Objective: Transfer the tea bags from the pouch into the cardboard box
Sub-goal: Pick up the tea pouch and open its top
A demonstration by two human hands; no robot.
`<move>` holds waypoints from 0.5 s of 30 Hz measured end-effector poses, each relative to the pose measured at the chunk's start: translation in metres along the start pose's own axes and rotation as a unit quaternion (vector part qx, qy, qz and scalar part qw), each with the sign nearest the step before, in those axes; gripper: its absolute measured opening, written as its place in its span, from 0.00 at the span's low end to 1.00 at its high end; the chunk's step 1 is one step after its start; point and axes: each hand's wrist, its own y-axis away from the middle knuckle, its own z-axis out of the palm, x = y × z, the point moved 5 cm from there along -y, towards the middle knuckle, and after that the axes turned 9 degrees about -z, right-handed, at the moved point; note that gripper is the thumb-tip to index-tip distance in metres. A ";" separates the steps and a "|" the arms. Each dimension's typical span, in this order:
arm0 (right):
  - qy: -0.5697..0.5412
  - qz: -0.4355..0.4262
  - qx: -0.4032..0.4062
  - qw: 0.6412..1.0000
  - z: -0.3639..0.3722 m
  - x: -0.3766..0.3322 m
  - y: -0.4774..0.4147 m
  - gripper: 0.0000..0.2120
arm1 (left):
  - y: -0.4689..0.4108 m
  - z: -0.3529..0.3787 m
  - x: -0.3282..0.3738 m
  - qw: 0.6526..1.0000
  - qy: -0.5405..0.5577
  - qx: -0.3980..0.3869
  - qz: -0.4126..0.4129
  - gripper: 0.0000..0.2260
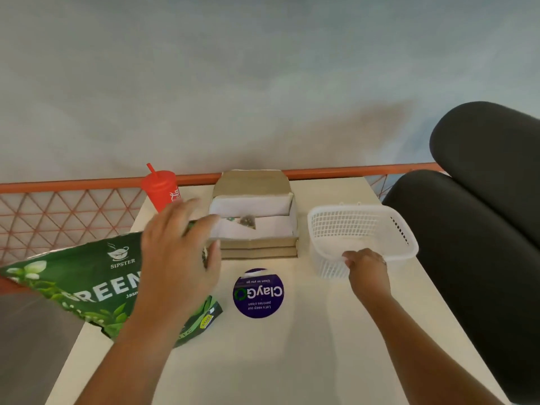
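A green tea pouch (84,285) lies on its side at the table's left, its mouth toward the box. The open cardboard box (258,247) stands at the back middle, lined with white paper, with one tea bag (247,221) inside. My left hand (178,252) hovers over the pouch's mouth, fingers spread and reaching toward the box's left edge, nothing seen in it. My right hand (366,268) grips the near rim of a white plastic basket (362,229) to the right of the box.
A red cup with a straw (160,190) stands behind my left hand. A round purple sticker (258,293) is on the white table (292,361). An orange mesh railing (58,211) runs behind, and a black chair (482,217) sits at the right.
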 end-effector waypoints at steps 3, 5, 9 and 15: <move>-0.001 0.003 -0.029 1.000 0.004 0.008 -0.041 0.13 | -0.007 0.004 -0.015 0.994 -0.086 -0.037 -0.063 0.22; 0.017 0.004 -0.054 0.998 0.008 0.011 -0.066 0.14 | -0.009 0.008 -0.020 0.990 -0.120 -0.038 -0.063 0.23; 0.010 0.020 -0.073 0.997 0.012 0.014 -0.109 0.15 | -0.011 0.011 -0.023 0.990 -0.128 -0.013 -0.065 0.21; 0.020 0.041 -0.103 0.994 0.020 0.023 -0.167 0.15 | -0.017 0.016 -0.028 0.989 -0.130 0.029 -0.057 0.17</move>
